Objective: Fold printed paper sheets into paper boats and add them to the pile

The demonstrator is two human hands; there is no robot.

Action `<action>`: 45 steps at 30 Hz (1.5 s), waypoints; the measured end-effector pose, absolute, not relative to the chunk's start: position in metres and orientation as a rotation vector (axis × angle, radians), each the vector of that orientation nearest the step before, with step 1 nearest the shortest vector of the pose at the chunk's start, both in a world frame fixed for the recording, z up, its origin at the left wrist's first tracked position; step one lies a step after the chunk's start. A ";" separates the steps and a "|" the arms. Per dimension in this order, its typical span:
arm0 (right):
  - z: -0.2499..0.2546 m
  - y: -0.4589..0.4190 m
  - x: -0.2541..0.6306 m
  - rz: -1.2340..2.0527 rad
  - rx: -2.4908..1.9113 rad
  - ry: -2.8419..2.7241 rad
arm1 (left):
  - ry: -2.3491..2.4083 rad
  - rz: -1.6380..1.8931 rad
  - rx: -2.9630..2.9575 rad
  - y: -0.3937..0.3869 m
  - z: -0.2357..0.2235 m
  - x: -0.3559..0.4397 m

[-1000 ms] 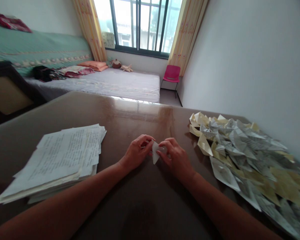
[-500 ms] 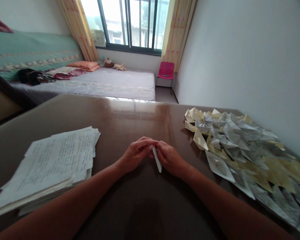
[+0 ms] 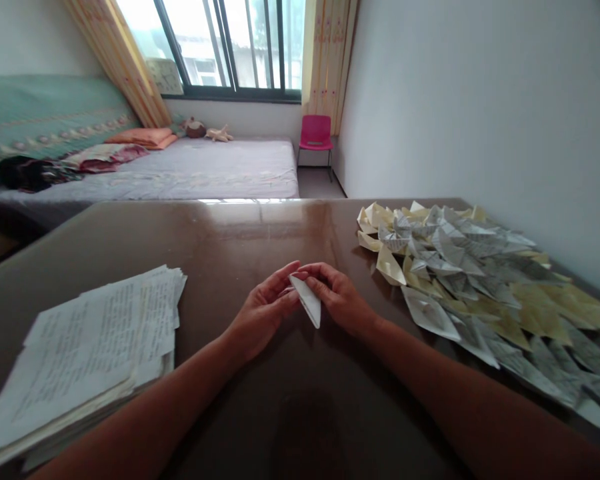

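Note:
Between my hands is a small folded piece of white paper point(image 3: 309, 301), narrow and slanting, its lower point toward me. My right hand point(image 3: 341, 299) pinches it near the upper end with thumb and fingers. From the other side my left hand point(image 3: 266, 307) grips its left edge between thumb and fingers; some of those fingertips are hidden behind the paper. Both hands are held just above the brown tabletop point(image 3: 260, 247). On the right lies a spread of folded paper boats point(image 3: 450, 250), white and yellowish.
To the left sits a stack of written paper sheets point(image 3: 100, 340). Past the table's far edge are a bed point(image 3: 230, 163) with pillows and soft toys, a pink chair point(image 3: 315, 133) and a window point(image 3: 230, 47). A white wall point(image 3: 470, 100) runs along the right.
The folded paper was turned edge-on and pressed between my closed hands, then tilted to show its white side. My left fingers have loosened and spread somewhat. The camera view has swung right.

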State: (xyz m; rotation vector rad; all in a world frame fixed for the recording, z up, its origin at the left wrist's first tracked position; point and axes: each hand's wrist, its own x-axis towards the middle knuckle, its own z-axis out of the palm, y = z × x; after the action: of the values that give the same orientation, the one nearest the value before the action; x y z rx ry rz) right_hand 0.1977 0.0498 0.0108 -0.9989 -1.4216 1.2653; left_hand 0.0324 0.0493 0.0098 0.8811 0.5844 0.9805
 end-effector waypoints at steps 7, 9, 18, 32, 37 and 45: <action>0.008 0.049 0.196 1.260 -0.927 -1.398 | 0.634 0.973 0.861 0.044 0.015 0.036; 0.006 0.048 0.195 1.239 -0.892 -1.450 | 0.670 0.996 0.926 0.042 0.014 0.037; 0.019 0.038 0.195 0.669 -1.119 -1.906 | 1.175 1.109 1.693 0.052 0.007 0.026; 0.006 0.034 0.190 0.515 -1.154 -2.038 | 1.089 1.031 1.899 0.049 -0.004 0.029; -0.004 0.041 0.195 0.500 -1.162 -2.027 | 1.139 1.004 2.056 0.049 -0.003 0.030; -0.007 0.045 0.195 0.556 -1.198 -1.998 | 1.208 0.932 2.066 0.057 -0.014 0.029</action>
State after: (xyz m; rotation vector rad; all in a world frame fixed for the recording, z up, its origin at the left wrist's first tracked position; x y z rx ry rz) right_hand 0.1951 0.0446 -0.0072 -1.1980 -1.9984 0.5557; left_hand 0.0288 0.0565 -0.0138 2.0662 1.2083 0.9322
